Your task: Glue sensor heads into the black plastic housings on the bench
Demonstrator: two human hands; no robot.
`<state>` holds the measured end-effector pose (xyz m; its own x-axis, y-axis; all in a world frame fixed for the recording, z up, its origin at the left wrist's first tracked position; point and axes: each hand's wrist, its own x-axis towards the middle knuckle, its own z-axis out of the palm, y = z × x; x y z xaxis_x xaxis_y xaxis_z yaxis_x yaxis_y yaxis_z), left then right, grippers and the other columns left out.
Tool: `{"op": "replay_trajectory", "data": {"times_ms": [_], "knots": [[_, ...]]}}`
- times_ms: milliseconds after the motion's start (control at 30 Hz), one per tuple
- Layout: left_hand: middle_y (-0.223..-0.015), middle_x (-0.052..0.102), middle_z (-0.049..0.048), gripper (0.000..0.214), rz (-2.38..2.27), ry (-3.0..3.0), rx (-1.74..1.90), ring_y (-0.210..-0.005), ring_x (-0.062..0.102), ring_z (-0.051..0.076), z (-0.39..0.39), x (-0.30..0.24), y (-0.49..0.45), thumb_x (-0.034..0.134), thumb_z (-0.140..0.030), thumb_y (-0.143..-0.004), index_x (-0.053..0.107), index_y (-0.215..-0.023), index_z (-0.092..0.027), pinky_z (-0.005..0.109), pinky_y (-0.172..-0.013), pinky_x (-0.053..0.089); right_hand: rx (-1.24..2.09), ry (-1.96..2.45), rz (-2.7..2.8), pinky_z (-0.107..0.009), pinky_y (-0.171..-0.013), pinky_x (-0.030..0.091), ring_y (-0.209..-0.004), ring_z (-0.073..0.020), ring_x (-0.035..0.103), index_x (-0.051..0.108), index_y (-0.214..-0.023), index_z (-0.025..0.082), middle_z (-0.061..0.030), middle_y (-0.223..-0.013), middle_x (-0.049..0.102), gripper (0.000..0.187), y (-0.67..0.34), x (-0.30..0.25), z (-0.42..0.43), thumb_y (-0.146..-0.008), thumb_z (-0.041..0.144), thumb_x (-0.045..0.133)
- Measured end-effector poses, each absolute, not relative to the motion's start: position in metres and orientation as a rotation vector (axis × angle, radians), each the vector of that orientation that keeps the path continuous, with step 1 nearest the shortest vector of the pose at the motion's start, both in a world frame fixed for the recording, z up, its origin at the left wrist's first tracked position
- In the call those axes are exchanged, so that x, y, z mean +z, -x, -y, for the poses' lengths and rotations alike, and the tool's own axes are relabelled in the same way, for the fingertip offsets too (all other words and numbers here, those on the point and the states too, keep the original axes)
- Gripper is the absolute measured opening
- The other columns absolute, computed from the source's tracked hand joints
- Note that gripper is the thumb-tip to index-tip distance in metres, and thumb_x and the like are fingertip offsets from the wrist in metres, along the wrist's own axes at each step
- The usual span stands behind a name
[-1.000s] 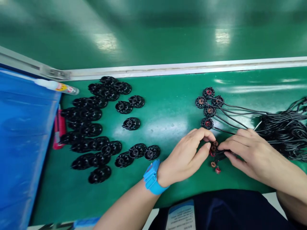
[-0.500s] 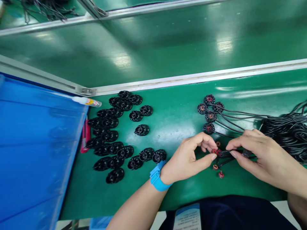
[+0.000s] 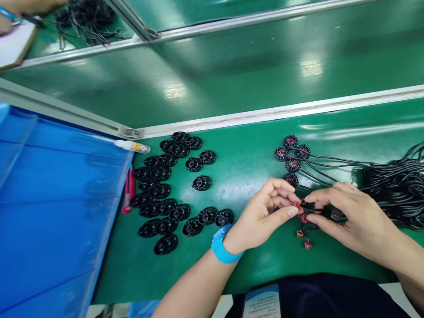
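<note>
My left hand (image 3: pixel 260 218), with a blue band (image 3: pixel 225 246) at its wrist, closes thumb and fingers on a small red-wound motor coil (image 3: pixel 297 204). Close to its right, my right hand (image 3: pixel 359 221) grips thin black cables (image 3: pixel 326 213) just behind the coils. A second red coil (image 3: pixel 304 218) sits by my right thumb tip. Below the fingers, a copper-coloured coil (image 3: pixel 300 233) and another red coil (image 3: pixel 308 244) hang loose on their leads. Fingers partly hide the cables.
Several black round housings (image 3: pixel 201 183) stand on the green table at left. Farther right, several cabled housings (image 3: pixel 293 165) lie near a black cable bundle (image 3: pixel 394 185). A blue bin (image 3: pixel 59 212), red cutter (image 3: pixel 129 190) and white bottle (image 3: pixel 132 146) line the left side. Another person's hand (image 3: pixel 6 24) shows top left.
My right hand has shifted slightly left, its fingertips now nearer the coils. My left hand stays at the red coil. The view has shifted a little, and another person's hand appears top left.
</note>
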<state>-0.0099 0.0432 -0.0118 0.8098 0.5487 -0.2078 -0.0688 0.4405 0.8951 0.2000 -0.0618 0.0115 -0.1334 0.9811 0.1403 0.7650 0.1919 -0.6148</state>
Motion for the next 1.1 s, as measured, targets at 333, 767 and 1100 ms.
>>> {"op": "replay_trajectory", "data": {"times_ms": [333, 767, 1100], "knots": [[-0.106, 0.063, 0.0028, 0.032, -0.519, -1.019, 0.391, -0.091, 0.068, 0.012, -0.039, -0.012, 0.007, 0.071, -0.02, -0.093, 0.055, -0.121, -0.023, 0.027, -0.085, 0.055, 0.582, 1.585, 1.871, -0.026, -0.069, 0.049, -0.072, -0.009, 0.063, 0.06, -0.114, 0.024, 0.0041, -0.099, 0.074, 0.016, -0.197, 0.024, 0.055, -0.098, 0.019, 0.059], [-0.099, 0.066, 0.0005, 0.041, -0.524, -0.932, 0.347, -0.09, 0.066, 0.011, -0.03, -0.014, -0.002, 0.078, -0.015, -0.085, 0.057, -0.12, -0.022, 0.026, -0.083, 0.053, 0.672, 1.633, 1.778, -0.017, -0.059, 0.051, -0.073, -0.0076, 0.067, 0.059, -0.109, 0.026, 0.0029, -0.093, 0.071, 0.012, -0.2, 0.025, 0.059, -0.098, 0.021, 0.062], [-0.101, 0.073, 0.0054, 0.051, -0.536, -1.342, 0.224, -0.094, 0.068, 0.02, -0.042, -0.001, 0.01, 0.083, -0.02, -0.08, 0.057, -0.123, -0.022, 0.038, -0.087, 0.054, 0.588, 1.704, 1.69, -0.016, -0.056, 0.054, -0.077, -0.0105, 0.075, 0.06, -0.114, 0.024, -0.0001, -0.098, 0.074, 0.017, -0.204, 0.028, 0.061, -0.097, 0.025, 0.063]]}}
